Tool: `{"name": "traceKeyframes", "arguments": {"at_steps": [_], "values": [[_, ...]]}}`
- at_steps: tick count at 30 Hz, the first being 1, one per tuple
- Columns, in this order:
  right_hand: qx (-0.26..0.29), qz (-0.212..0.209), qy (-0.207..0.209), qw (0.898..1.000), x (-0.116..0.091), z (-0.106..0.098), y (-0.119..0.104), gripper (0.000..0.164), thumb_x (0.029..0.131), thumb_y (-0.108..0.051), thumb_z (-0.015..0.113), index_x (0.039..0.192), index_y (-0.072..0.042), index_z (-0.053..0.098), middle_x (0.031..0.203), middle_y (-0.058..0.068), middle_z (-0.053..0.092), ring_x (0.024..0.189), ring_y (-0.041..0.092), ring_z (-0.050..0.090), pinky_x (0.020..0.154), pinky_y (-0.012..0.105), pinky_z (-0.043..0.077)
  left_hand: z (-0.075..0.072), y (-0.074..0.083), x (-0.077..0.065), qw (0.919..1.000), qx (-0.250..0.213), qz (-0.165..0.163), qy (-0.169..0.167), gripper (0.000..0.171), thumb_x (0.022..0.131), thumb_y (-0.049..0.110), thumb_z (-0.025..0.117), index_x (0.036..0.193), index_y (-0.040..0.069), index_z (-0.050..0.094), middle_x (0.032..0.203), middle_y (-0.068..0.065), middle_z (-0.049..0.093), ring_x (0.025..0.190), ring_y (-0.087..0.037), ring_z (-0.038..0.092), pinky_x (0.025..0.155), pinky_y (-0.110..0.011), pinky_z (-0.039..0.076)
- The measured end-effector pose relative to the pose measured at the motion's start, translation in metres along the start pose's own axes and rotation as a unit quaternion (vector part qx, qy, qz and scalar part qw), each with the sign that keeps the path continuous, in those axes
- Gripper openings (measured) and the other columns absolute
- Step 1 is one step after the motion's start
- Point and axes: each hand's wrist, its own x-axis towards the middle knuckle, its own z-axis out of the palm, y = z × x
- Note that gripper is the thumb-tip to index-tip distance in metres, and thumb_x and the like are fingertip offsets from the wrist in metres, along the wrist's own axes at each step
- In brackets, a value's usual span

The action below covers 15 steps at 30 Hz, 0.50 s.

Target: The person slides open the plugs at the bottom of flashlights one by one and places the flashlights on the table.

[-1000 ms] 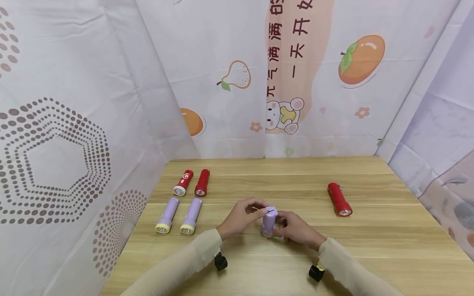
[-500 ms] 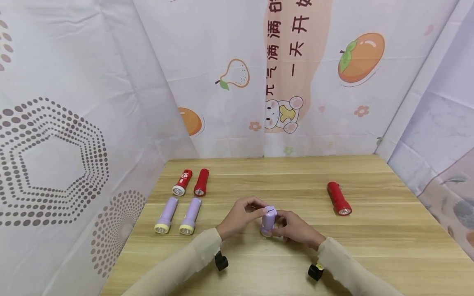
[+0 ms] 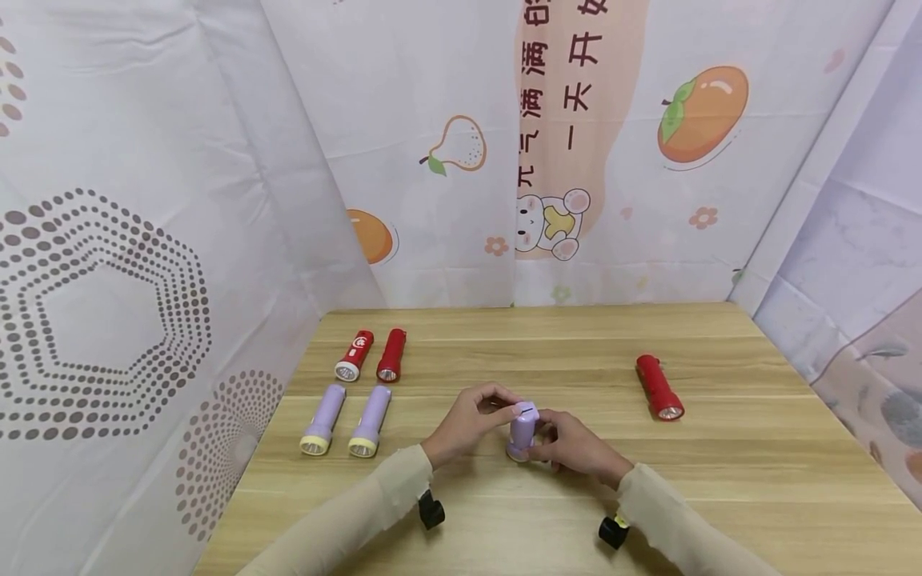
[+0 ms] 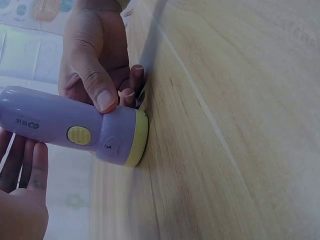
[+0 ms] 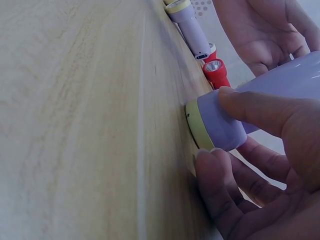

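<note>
A lilac flashlight (image 3: 523, 426) with a pale yellow head ring stands upright, lens end down on the wooden table. My left hand (image 3: 463, 424) holds its upper end, thumb at the top edge and fingers behind. Low on the flashlight, my right hand (image 3: 580, 445) grips the wide head, with the thumb (image 4: 98, 90) against its side. The left wrist view shows the yellow slide switch (image 4: 79, 135) on the body. Seen from the right wrist, the yellow ring (image 5: 199, 125) sits right at the tabletop and my other fingers curl beside it.
Two lilac flashlights (image 3: 371, 421) lie side by side at the left. Behind them are a red-and-white flashlight (image 3: 356, 355) and a plain red flashlight (image 3: 392, 355). Another red flashlight (image 3: 659, 387) lies at the right. Printed white curtains (image 3: 432, 240) hang behind and beside the table.
</note>
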Motion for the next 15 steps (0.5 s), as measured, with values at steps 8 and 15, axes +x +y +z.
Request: {"name": "traceKeyframes", "arguments": {"at_steps": [8, 15], "values": [[0.002, 0.002, 0.004, 1.000, 0.001, 0.001, 0.004, 0.044, 0.081, -0.026, 0.077, 0.118, -0.010, 0.060, 0.093, 0.012, 0.058, 0.067, 0.019, 0.054, 0.052, 0.036, 0.051, 0.000, -0.020, 0.005, 0.9999, 0.003, -0.013, 0.006, 0.016, 0.090, 0.021, 0.068, 0.104, 0.013, 0.067, 0.108, 0.001, 0.066, 0.100, -0.016, 0.063, 0.086, -0.029, 0.051], [0.005, 0.007, 0.000, 1.000, 0.001, 0.000, 0.003, 0.045, 0.078, -0.032, 0.079, 0.115, -0.015, 0.061, 0.094, 0.012, 0.059, 0.065, 0.018, 0.055, 0.052, 0.034, 0.052, 0.000, -0.017, 0.005, 0.9999, -0.008, -0.015, -0.001, 0.018, 0.088, 0.027, 0.069, 0.102, 0.015, 0.067, 0.107, 0.001, 0.067, 0.100, -0.017, 0.063, 0.087, -0.031, 0.051]]}}
